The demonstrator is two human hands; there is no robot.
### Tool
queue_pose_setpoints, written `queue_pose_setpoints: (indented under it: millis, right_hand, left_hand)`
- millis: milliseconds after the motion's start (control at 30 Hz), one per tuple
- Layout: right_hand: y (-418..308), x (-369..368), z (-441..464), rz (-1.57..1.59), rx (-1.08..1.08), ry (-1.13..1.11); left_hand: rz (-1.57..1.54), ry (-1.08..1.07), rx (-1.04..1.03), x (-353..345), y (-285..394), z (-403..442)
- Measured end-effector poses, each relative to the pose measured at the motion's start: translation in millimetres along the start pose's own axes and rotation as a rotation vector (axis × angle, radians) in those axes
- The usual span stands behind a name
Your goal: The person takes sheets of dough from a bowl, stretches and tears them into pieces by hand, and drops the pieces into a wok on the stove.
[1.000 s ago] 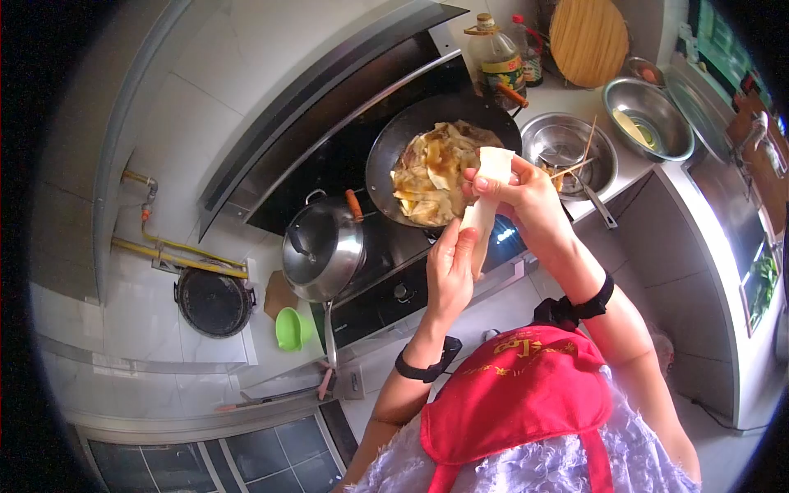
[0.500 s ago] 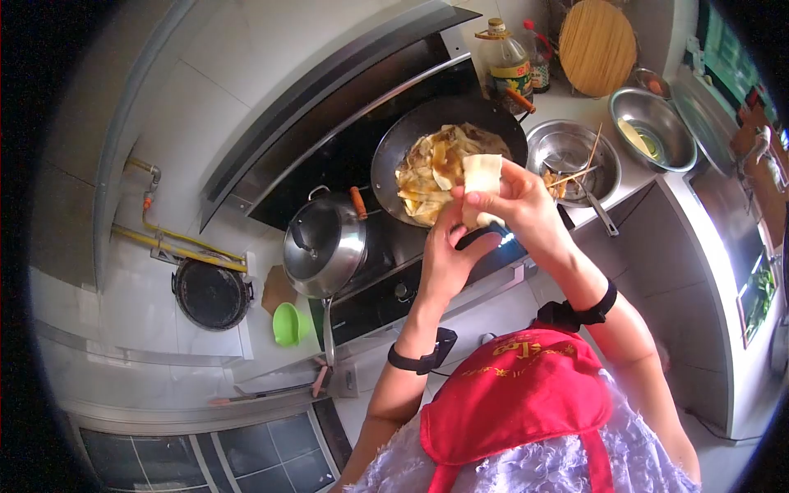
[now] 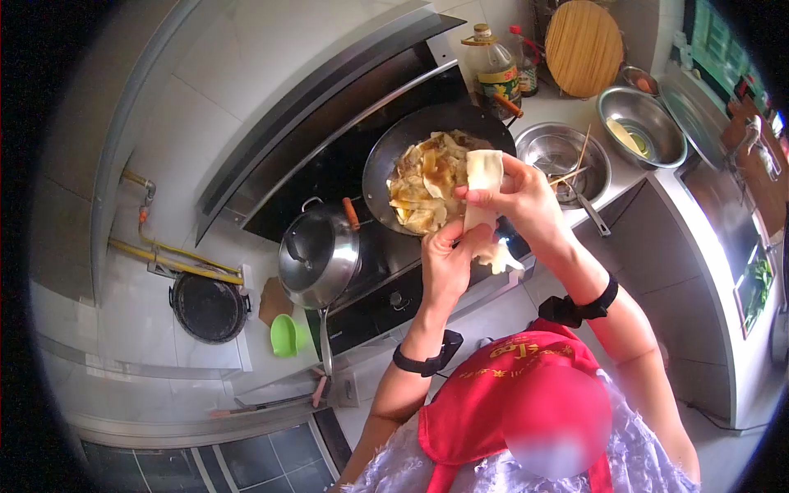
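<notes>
Both my hands are over the near edge of a dark wok (image 3: 380,156) on the stove. Between them stretches a pale, flat strip that looks like dough (image 3: 485,171). My right hand (image 3: 519,197) pinches its upper part between thumb and fingers. Lower down, my left hand (image 3: 448,259) grips it closed, and a ragged end hangs out beside that hand. Inside the wok lie many pale flat pieces (image 3: 427,177) with brown sauce over them.
A lidded steel pan (image 3: 316,259) stands left of the wok. To the right are a steel bowl (image 3: 604,168) with sticks and a long-handled utensil, and another steel bowl (image 3: 678,144). An oil bottle (image 3: 497,70) and round wooden board (image 3: 583,48) stand behind. A green container (image 3: 285,335) sits at left.
My hands have drawn apart, the left one lower, so more of the dough strip shows between them. Its ragged end now hangs below. The view has shifted slightly.
</notes>
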State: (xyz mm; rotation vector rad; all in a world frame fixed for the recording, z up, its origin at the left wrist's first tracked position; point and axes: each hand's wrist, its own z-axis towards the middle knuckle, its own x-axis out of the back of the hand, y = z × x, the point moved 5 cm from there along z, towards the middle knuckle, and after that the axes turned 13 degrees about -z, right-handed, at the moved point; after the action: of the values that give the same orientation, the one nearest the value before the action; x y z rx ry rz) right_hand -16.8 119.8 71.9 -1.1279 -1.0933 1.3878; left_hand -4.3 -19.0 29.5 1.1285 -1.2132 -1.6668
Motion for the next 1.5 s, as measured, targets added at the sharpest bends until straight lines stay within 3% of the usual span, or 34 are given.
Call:
queue_pose_setpoints:
  millis: [100, 400, 533, 633, 667, 700, 800, 867, 933, 1033, 1100, 1167, 1200, 1300, 1500]
  right_hand:
    - [0.8, 8.5, 3.6, 0.038, -0.004, 0.019]
    - [21.2, 38.1, 10.7, 0.103, -0.112, 0.152]
    - [30.5, 40.7, 5.4, -0.118, -0.180, 0.028]
    - [22.5, 38.0, 11.2, -0.277, -0.110, -0.079]
    - [15.0, 38.7, 19.9, -0.441, 0.051, -0.050]
    - [4.4, 35.7, 24.9, -0.518, 0.062, -0.064]
    - [-45.0, 15.2, 35.9, -0.730, 0.093, -0.119]
    - [-70.4, -0.9, 45.0, -0.697, 0.158, -0.213]
    - [-83.0, -13.6, 58.7, -0.672, 0.240, -0.294]
    - [-99.8, -31.0, 75.6, -0.767, 0.309, -0.320]
    - [-101.1, -41.5, 88.7, -0.825, 0.286, -0.341]
    - [-108.0, -54.0, 96.8, -0.898, 0.277, -0.352]
    - [-114.0, -60.5, 97.1, -0.981, 0.185, -0.330]
    - [-106.8, -70.0, 110.3, -1.081, 0.313, -0.372]
    - [-47.4, -69.1, 136.6, -1.160, 0.280, -0.410]
  left_hand:
    - [-0.055, -0.065, -0.010, 5.2, -8.1, -2.3]
    - [0.047, -0.226, 0.282, 37.3, 14.0, 0.8]
    - [0.159, -0.242, 0.269, 57.8, 29.7, 12.0]
    - [0.213, -0.254, 0.293, 67.8, 38.7, 15.5]
    - [0.221, -0.260, 0.295, 70.9, 38.5, 17.2]
    - [0.227, -0.266, 0.298, 72.9, 38.2, 19.3]
    - [0.244, -0.164, 0.266, 74.2, 41.3, 22.2]
    - [0.194, -0.085, 0.131, 76.8, 41.6, 26.5]
    - [0.154, -0.043, 0.000, 82.3, 41.2, 30.2]
    - [0.065, 0.058, -0.040, 84.4, 42.0, 32.9]
    - [-0.029, 0.052, -0.081, 89.8, 38.4, 36.6]
    - [0.043, 0.179, -0.157, 100.7, 33.8, 36.7]
    - [0.067, 0.151, -0.148, 104.7, 35.2, 34.8]
    - [0.097, 0.215, -0.141, 125.8, 32.9, 19.6]
    - [0.002, 0.379, -0.041, 180.7, 6.1, -36.1]
